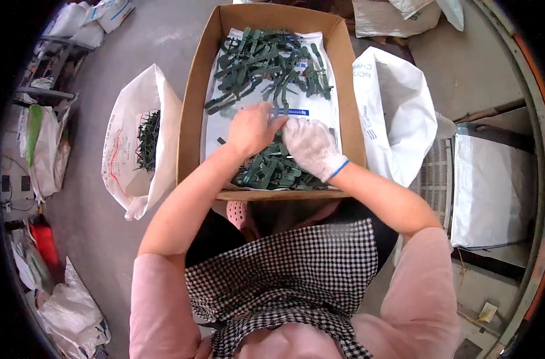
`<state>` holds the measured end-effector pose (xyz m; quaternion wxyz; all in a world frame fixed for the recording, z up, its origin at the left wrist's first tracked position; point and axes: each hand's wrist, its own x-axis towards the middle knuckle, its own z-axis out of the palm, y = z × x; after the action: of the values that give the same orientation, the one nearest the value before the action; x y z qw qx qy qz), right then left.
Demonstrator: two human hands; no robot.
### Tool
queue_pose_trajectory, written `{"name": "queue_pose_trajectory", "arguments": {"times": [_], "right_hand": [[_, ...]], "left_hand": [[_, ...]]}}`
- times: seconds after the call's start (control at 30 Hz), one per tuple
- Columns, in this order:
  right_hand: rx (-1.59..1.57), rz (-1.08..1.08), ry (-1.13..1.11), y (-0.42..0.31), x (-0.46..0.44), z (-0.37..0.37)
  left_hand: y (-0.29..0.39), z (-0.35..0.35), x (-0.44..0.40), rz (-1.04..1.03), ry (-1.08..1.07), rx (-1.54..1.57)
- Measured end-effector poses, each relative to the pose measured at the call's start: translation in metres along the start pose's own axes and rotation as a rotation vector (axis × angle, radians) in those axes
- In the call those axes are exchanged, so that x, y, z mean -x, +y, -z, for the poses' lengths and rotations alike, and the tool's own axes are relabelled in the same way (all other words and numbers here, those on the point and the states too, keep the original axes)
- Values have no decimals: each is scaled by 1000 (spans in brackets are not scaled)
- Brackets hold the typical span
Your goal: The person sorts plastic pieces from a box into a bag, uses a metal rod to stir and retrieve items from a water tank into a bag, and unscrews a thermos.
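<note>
Green plastic pieces (255, 58) lie heaped in the cardboard box (192, 119); your bare left hand (251, 127) and gloved right hand (312, 143) sit close together, their grip hidden. Overlapping pieces could snag the glove (321, 154).

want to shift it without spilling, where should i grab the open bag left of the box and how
Probably at two ends of the bag: the pointed far corner and the bunched near corner, coming from above. Its sides look floppy, its mouth gapes, dark pieces lie inside, and the box stands close on its right. A single grip could tip it.
</note>
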<state>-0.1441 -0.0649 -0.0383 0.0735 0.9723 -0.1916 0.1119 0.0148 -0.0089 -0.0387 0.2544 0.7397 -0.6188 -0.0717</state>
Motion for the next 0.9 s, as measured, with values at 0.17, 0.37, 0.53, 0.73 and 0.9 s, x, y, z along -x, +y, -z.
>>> {"name": "queue_pose_trajectory", "arguments": {"times": [0.17,0.37,0.53,0.73,0.9], "right_hand": [[-77,-66,191,-7,16,23],[-1281,-454,-210,-11,10,-12],[-773,-335,-344,9,4,-21],[-508,-432,-799,17,2,-68],[-488,-625,-643,56,-60,-119]], "left_hand": [[9,-13,16,82,206,436],[39,-15,16,529,107,1715],[10,-11,18,355,-322,880],[-42,3,22,-371,-136,-170],[-107,114,30,415,8,-311]]}}
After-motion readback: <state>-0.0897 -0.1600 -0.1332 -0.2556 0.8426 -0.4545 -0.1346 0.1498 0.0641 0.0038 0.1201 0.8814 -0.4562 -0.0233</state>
